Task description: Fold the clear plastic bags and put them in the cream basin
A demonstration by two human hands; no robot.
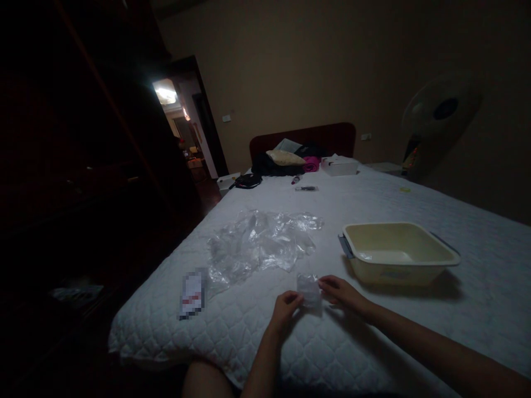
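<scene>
Between my hands, close to the near end of the bed, is a small clear plastic bag. My left hand pinches its left edge between thumb and fingers. At the upper right corner, the bag is gripped by my right hand, whose other fingers are curled. The bag looks flat, and I cannot make out any contents. A spread of crumpled clear plastic bags lies just beyond, to the left. To the right stands a cream plastic basin with grey handles; its visible inside is bare.
A blurred-out flat item lies at the left on the white quilted bed. Farther back are a small dark packaged item, a black bag, piled clothes and a white box. A fan stands at right.
</scene>
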